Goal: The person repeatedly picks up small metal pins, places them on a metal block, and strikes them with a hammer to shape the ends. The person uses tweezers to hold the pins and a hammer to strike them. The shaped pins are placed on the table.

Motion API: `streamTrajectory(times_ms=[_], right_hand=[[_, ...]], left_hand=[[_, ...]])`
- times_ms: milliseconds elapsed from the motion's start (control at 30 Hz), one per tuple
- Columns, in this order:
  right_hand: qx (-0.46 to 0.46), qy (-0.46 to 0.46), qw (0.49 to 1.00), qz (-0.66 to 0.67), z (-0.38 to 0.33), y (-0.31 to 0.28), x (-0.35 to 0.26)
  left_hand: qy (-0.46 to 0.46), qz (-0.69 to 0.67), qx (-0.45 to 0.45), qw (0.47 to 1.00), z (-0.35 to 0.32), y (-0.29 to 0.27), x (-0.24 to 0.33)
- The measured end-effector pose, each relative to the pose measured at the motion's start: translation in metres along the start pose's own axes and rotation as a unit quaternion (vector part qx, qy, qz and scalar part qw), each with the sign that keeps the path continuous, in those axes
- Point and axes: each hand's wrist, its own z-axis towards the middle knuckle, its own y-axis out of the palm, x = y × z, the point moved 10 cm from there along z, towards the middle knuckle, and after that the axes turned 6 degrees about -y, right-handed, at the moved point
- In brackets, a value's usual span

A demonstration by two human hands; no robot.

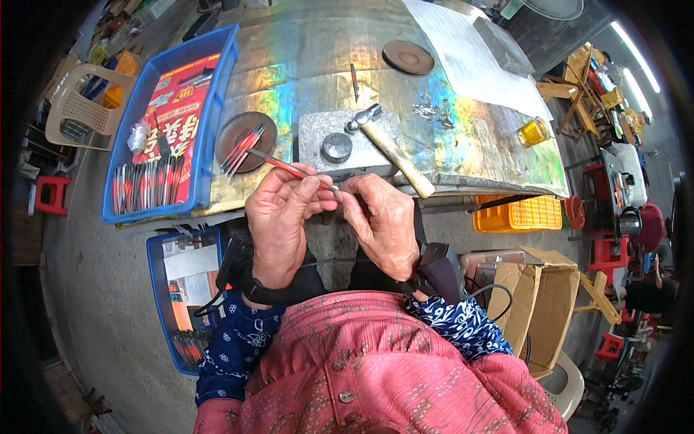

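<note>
My left hand pinches a slim red-and-black pen-like tool between thumb and fingers. Its dark end points up and to the left. At the tool's near end, my right hand is closed, with thumb and forefinger meeting its tip; any small part there is hidden by the fingers. Several similar red tools lie across a round brown dish to the left. Just beyond my hands sits a grey metal block bearing a dark ring and a hammer with a wooden handle.
A blue tray with rows of slim tools is at left; another blue bin stands below. On the table are small metal pins, a brown dish and a yellow cup. A cardboard box stands at lower right.
</note>
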Motion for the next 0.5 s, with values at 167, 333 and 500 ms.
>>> streamTrajectory(times_ms=[167,333,500], right_hand=[[-0.005,0.029,0.999,-0.020,0.004,0.002,0.012],[-0.016,0.006,0.998,-0.056,0.010,-0.003,0.015],[0.003,-0.012,0.992,-0.128,0.013,-0.023,0.020]], left_hand=[[0.003,-0.011,-0.001,1.000,0.010,0.005,0.001],[0.002,-0.026,-0.043,0.999,0.024,0.014,0.001],[0.052,0.048,-0.027,0.997,0.043,0.011,0.015]])
